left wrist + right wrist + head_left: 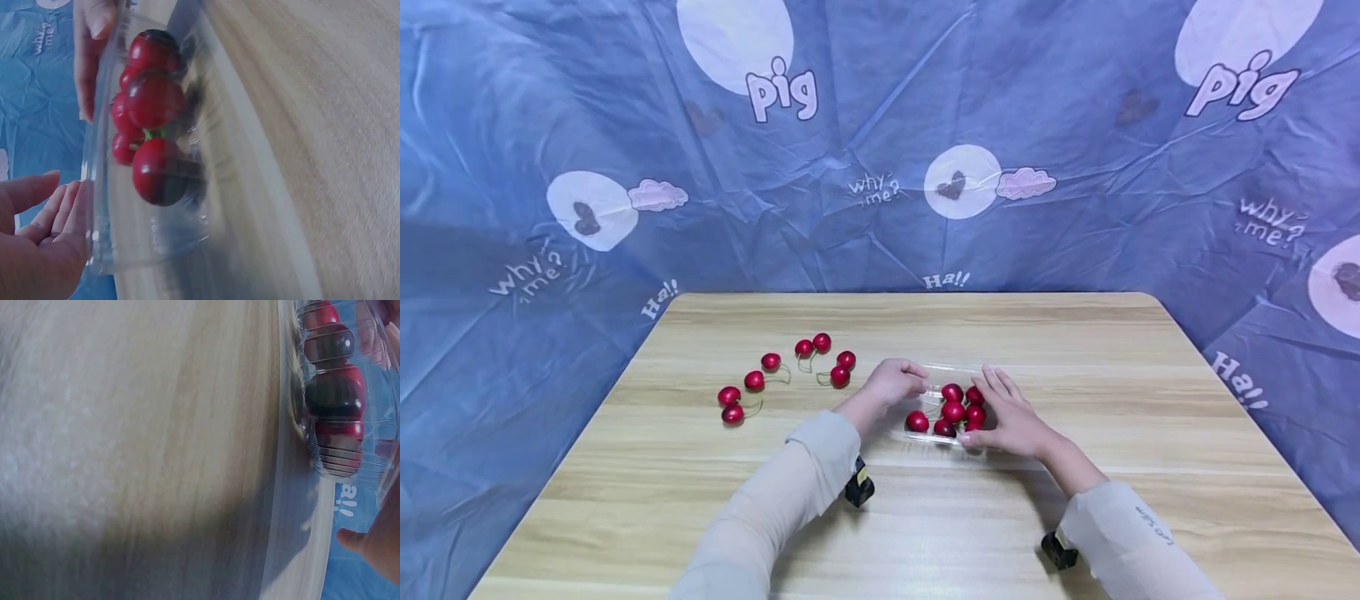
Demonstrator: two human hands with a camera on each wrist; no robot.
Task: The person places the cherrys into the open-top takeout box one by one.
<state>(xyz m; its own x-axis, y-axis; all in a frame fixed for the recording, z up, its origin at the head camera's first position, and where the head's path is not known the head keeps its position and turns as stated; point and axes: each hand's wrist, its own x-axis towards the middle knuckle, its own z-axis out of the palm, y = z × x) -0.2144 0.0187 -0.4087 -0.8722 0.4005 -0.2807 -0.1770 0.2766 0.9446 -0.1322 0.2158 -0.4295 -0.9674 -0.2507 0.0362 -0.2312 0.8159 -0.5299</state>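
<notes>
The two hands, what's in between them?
A clear plastic box with red cherries in it lies between the left hand and the right hand; the head view shows this.

Loose cherries [754, 381] lie left of the container [953, 367].

Wrinkled blue printed backdrop [865, 237], pale wooden table [1150, 392]

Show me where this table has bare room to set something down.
The table is bare right of the right hand, out to its right edge; behind the clear container, to the back edge; and left of the left sleeve, in front of the loose cherries. It's crowded inside the container and among those cherries.
</notes>
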